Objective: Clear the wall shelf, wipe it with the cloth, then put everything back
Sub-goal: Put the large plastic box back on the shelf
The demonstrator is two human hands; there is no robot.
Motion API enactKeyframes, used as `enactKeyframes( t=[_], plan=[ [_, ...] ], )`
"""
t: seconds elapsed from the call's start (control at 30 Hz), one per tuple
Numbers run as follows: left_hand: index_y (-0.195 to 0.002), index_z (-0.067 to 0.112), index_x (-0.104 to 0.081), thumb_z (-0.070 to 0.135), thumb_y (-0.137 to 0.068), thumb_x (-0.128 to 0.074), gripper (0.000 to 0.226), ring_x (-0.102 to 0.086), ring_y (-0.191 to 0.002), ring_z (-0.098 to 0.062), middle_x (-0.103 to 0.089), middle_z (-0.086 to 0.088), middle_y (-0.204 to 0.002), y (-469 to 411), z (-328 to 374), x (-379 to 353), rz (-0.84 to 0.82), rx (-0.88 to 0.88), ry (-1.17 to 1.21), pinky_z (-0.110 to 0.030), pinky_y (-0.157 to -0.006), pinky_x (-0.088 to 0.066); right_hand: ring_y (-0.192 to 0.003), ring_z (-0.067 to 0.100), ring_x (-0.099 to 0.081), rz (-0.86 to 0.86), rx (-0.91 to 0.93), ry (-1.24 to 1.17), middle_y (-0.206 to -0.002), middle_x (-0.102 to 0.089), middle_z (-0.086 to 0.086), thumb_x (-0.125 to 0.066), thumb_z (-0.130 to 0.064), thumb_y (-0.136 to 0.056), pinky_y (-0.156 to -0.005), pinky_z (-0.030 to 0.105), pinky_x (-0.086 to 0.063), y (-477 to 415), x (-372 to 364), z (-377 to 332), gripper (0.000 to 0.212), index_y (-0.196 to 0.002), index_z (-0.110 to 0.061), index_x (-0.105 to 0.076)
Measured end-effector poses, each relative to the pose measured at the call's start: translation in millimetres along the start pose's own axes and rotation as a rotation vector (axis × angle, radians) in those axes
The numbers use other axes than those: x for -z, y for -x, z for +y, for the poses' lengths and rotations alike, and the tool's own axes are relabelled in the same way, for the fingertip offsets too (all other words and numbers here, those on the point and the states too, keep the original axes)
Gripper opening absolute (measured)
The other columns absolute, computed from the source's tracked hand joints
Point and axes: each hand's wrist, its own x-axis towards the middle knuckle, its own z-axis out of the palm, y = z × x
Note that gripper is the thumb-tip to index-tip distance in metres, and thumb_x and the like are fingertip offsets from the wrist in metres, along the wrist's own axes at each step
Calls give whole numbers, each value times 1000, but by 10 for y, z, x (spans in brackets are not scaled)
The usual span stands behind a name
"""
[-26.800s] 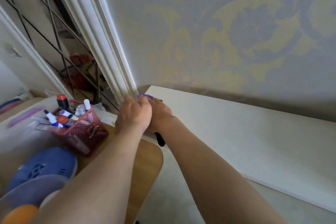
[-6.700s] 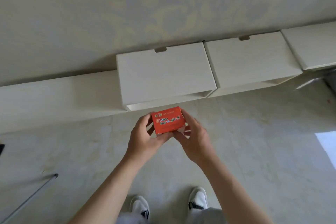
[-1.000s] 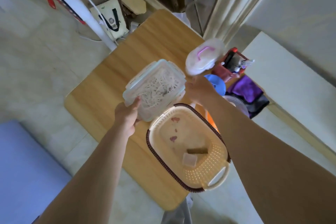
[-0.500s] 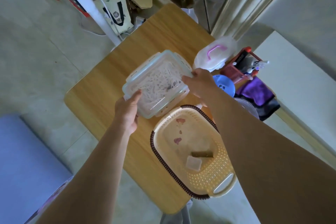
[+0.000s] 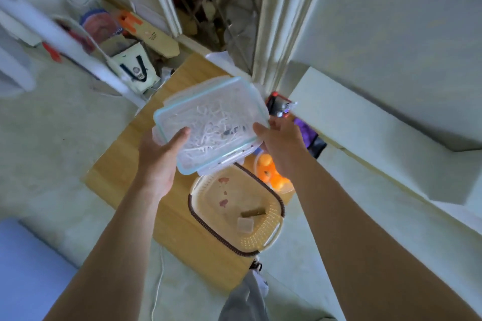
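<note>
Left hand (image 5: 159, 161) and right hand (image 5: 280, 146) grip the clear container (image 5: 211, 122), fingers clamped on opposite edges, above the desk (image 5: 125, 164). Basket (image 5: 263, 242), orange balls (image 5: 273, 177), purple cloth (image 5: 303, 128) remain; shelf (image 5: 378, 133) bare. Restocking apparently underway.

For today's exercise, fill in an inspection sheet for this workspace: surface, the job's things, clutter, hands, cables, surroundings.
Surface: wooden table, mostly bare at its near-left part.
Job's things: clear lidded container with white strands inside, held above the table; beige basket on the table holding two small items; tub of orange balls; red mesh basket; purple cloth beside the white shelf.
Clutter: bag, cardboard and bottles on the floor by the far wall.
Hands: left hand and right hand grip opposite sides of the container.
Cables: thin white cord hanging below the table's near edge.
Surroundings: pale floor, white door frame, blue mat at lower left.
</note>
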Motion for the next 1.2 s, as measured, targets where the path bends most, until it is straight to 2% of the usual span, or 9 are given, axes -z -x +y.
enactKeyframes(
  t=[0.1,0.17,0.23,0.43,0.57,0.7,0.83,1.03,1.2],
  plan=[
    [-117,18,-69,6,-90,-69,29,-69,-112,-30,-72,-10,-118,324,228,-405,-74,47,-14,-45,-89,-58,-80,26,-64,51,-22,-68,-83,-64,5,-82,-41,-55,-89,59,-55,387,524,-23,37,-75,-18,-61],
    [-117,18,-70,7,-89,-71,30,-68,-111,-34,-71,-14,-119,517,318,-690,-150,72,-29,-48,-88,-58,-80,25,-59,74,-37,-119,-87,-58,7,-85,-27,-70,-88,52,-56,659,920,-9,30,-79,-16,-59],
    [-113,18,-72,9,-85,-74,29,-69,-109,-37,-71,-17,-116,726,376,-1007,-218,90,-62,-53,-88,-56,-90,30,-67,84,-63,-161,-101,-65,14,-80,-15,-82,-88,46,-58,906,1366,82,23,-90,-9,-59],
    [-123,12,-64,16,-79,-75,46,-70,-106,-32,-72,-14,-114,1527,414,-2111,-446,49,-191,-49,-88,-56,-111,38,-65,159,-56,-312,-120,-64,23,-77,-24,-86,-87,48,-58,1737,2673,405,37,-108,-1,-58],
    [-117,9,-65,17,-63,-83,57,-72,-96,-32,-74,-17,-109,2148,292,-2843,-493,59,-210,-44,-79,-60,-111,35,-66,185,12,-442,-118,-68,19,-77,-35,-72,-89,47,-53,2391,3468,696,54,-114,-8,-58],
    [-99,12,-70,11,-66,-83,36,-74,-77,-26,-76,-13,-90,2924,145,-3488,-604,108,-270,-37,-63,-60,-105,33,-67,226,86,-540,-113,-71,16,-78,-31,-67,-89,49,-53,3054,4240,1077,55,-117,-12,-64],
    [-107,3,-69,11,-74,-77,35,-72,-84,-36,-74,-23,-98,3689,-19,-4067,-745,117,-342,-44,-72,-59,-110,37,-67,319,148,-628,-113,-72,17,-81,-32,-65,-97,55,-51,3692,4920,1521,61,-121,-13,-64],
    [-106,4,-68,5,-88,-71,18,-73,-80,-34,-75,-20,-96,4776,-423,-4852,-891,100,-438,-43,-67,-61,-104,35,-69,480,232,-730,-108,-74,15,-77,-31,-72,-86,47,-53,4604,5743,2229,51,-118,-12,-65],
    [-108,2,-70,13,-77,-80,35,-72,-90,-41,-72,-28,-105,5577,-831,-5340,-1041,106,-479,-51,-80,-59,-95,29,-71,614,277,-810,-105,-75,12,-76,-33,-72,-82,43,-53,5282,6261,2807,48,-115,-14,-67]
  ],
)
